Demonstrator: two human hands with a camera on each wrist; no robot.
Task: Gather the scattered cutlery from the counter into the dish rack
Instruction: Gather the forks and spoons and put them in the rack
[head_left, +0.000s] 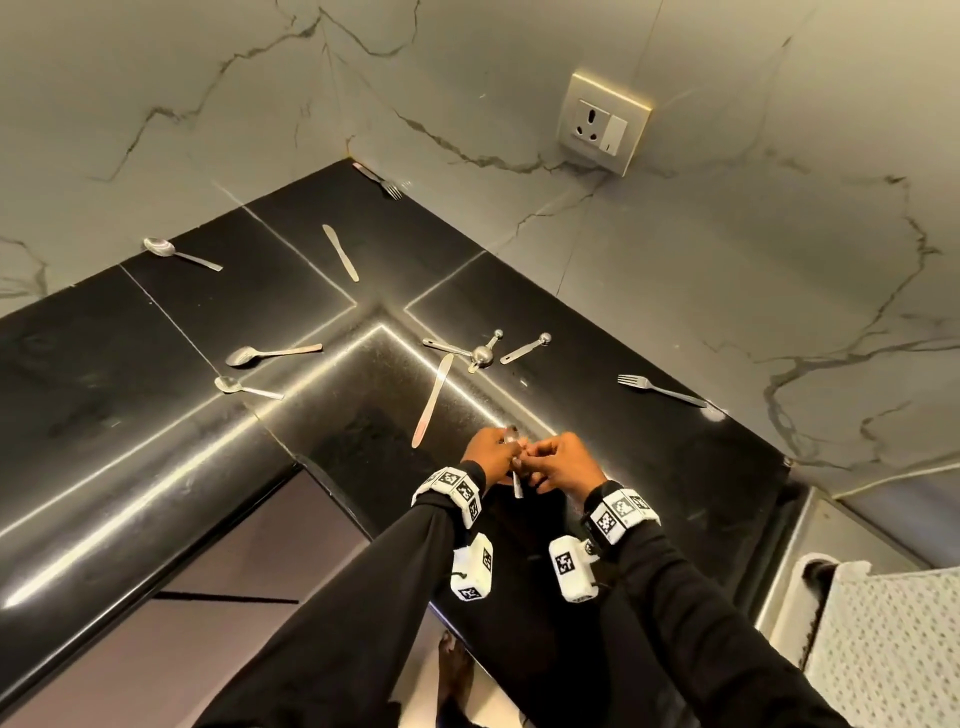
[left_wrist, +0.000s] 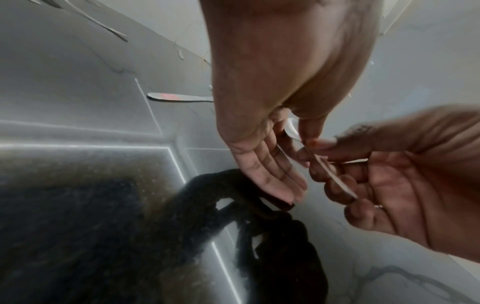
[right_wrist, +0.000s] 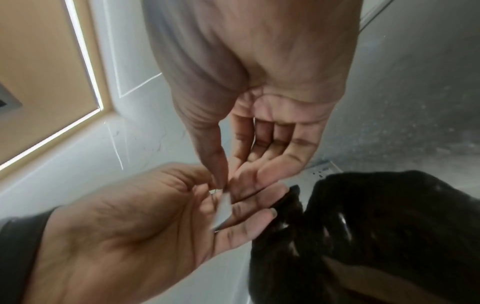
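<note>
Both hands meet over the front of the black counter (head_left: 337, 441), holding one small steel spoon (head_left: 517, 487) between them. My left hand (head_left: 503, 456) pinches it near the bowl. My right hand (head_left: 541, 461) pinches the handle. In the left wrist view the spoon's handle (left_wrist: 335, 179) runs across the right fingers under the right thumb. The right wrist view shows the handle (right_wrist: 224, 209) blurred between the right thumb and the left fingers. A knife (head_left: 432, 400) lies just beyond the hands. A white perforated rack (head_left: 883, 649) shows at the lower right.
Loose on the counter lie measuring spoons (head_left: 483, 351), a fork (head_left: 662, 389) at right, two spoons (head_left: 270, 354) (head_left: 244, 387) at left, a far spoon (head_left: 176, 252), a knife (head_left: 340, 252) and a corner fork (head_left: 382, 182). A wall socket (head_left: 602, 122) sits above.
</note>
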